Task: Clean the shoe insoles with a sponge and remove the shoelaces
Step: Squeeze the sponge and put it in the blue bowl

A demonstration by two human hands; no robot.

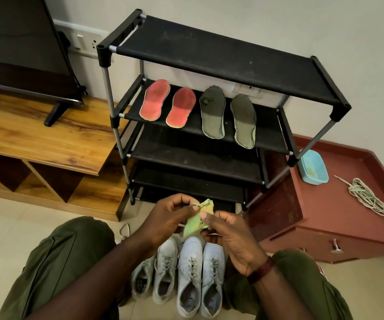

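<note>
My left hand (168, 218) and my right hand (230, 236) both pinch a crumpled green and yellow sponge cloth (198, 219), held above several pale laced sneakers (190, 273) that stand on the floor between my knees. On the second shelf of the black shoe rack (209, 51) lie two red insoles (168, 103) on the left and two dark grey insoles (228, 116) on the right. A loose shoelace bundle (369, 197) lies on the maroon box at the right. Another lace end (124, 229) shows on the floor by my left knee.
A light blue tub (313, 167) sits on the maroon metal box (339, 225) beside the rack. A wooden TV cabinet (47, 139) with a television (17, 47) stands at the left. My knees in green trousers frame the shoes.
</note>
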